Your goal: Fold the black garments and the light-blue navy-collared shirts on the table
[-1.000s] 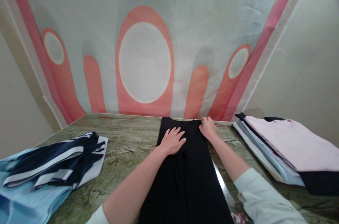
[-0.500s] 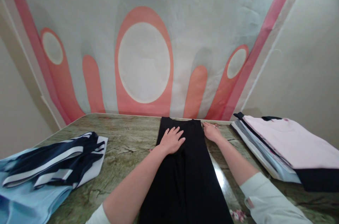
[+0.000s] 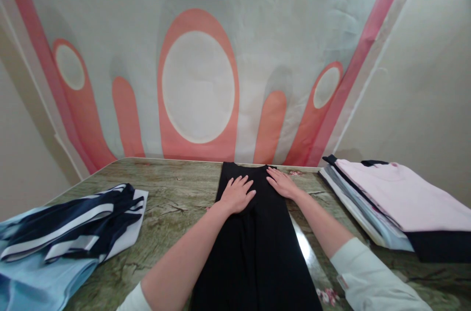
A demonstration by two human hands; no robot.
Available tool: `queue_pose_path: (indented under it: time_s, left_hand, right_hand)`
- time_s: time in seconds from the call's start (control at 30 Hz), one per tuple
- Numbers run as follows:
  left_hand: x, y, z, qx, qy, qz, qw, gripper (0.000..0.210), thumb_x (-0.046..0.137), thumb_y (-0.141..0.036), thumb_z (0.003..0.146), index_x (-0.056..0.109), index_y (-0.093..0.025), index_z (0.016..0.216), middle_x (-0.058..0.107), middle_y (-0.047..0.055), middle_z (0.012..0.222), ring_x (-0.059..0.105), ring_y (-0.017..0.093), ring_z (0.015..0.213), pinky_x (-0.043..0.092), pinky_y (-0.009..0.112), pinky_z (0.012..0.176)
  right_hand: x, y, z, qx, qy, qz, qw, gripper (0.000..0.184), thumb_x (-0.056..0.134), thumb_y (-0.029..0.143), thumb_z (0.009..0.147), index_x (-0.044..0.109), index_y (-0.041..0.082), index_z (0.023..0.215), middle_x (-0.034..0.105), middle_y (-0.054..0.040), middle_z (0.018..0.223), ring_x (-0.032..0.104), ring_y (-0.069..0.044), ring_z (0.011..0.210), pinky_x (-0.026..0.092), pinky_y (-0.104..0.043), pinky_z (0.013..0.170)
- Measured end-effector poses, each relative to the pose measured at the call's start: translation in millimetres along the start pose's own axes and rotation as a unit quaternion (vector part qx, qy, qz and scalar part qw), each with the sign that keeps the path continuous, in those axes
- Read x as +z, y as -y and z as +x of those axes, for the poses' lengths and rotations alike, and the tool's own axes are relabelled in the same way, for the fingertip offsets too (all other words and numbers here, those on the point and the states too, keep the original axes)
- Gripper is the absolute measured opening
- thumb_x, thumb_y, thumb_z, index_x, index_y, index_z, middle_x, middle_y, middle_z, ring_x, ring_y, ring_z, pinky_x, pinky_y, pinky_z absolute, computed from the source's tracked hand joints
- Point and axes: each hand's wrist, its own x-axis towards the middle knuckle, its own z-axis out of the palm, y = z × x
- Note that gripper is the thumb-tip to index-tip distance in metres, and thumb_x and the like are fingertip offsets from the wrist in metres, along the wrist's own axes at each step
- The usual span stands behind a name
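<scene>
Black garment [image 3: 253, 252] lies under outspread left hand [image 3: 237, 196] and flattened right hand [image 3: 282, 184], both near its far end.

Black garment [image 3: 254, 247], near end out-of-frame

The table [image 3: 172, 181] has a wood-grain surface with small flower prints [image 3: 328, 296] and a pale rear edge. At the left end, a navy garment [image 3: 114, 227] with white stripes lies loosely on light blue fabric [image 3: 68, 274]; a white piece [image 3: 128, 237] extends past its right side. At the right end, a flat stack [image 3: 362, 210] of folded clothes carries a pale pink garment [image 3: 412, 198], with a black layer [image 3: 437, 247] projecting below its near edge. Behind the table, a grey-green panel [image 3: 290, 16] bears coral columns [image 3: 273, 124], a large white oval [image 3: 198, 88] and pink side bands [image 3: 370, 36]
</scene>
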Motion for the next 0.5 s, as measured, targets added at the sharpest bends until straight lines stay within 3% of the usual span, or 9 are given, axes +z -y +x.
queue_pose_path:
  time_s: [0.07,0.17,0.37,0.5]
  left_hand:
    - [0.5,-0.5,0.3,-0.006,-0.001,0.001,1.000,0.049,0.028,-0.049,0.091,0.040,-0.025,0.132,0.034,0.005,0.141,0.026,0.025,0.130,0.017,0.046,0.105]
    - [1.0,2.2,1.1,-0.028,-0.005,0.003,1.000,0.051,0.028,-0.049,0.091,0.040,-0.022,0.132,0.034,0.007,0.141,0.026,0.025,0.131,0.018,0.047,0.105]
    - [0.7,23.7,3.5,-0.109,-0.039,0.022,0.993,0.046,0.033,-0.046,0.090,0.045,-0.023,0.128,0.036,0.007,0.140,0.029,0.026,0.129,0.022,0.048,0.102]
    - [-1.9,34.9,5.0,-0.135,-0.092,0.011,0.987,0.036,0.041,-0.038,0.089,0.052,-0.023,0.119,0.050,0.007,0.128,0.042,0.024,0.119,0.030,0.041,0.099]
  right_hand:
    - [1.5,-2.6,-0.8,0.043,0.033,-0.012,0.998,0.053,0.026,0.048,0.090,0.033,0.024,0.137,0.028,-0.0040,0.144,0.025,-0.022,0.132,0.019,-0.046,0.106]
    - [2.6,-10.4,-1.1,0.089,0.035,-0.030,0.995,0.051,0.024,0.046,0.091,0.033,0.024,0.137,0.027,-0.0048,0.145,0.026,-0.023,0.131,0.017,-0.050,0.105]
    - [5.2,-19.2,-0.6,0.102,0.013,-0.037,0.994,0.049,0.027,0.041,0.091,0.037,0.021,0.134,0.034,-0.0069,0.141,0.027,-0.024,0.131,0.018,-0.049,0.104]
    - [6.8,-21.1,0.3,0.103,-0.007,-0.038,0.994,0.046,0.030,0.037,0.091,0.041,0.021,0.132,0.037,-0.0083,0.140,0.031,-0.024,0.129,0.021,-0.048,0.103]
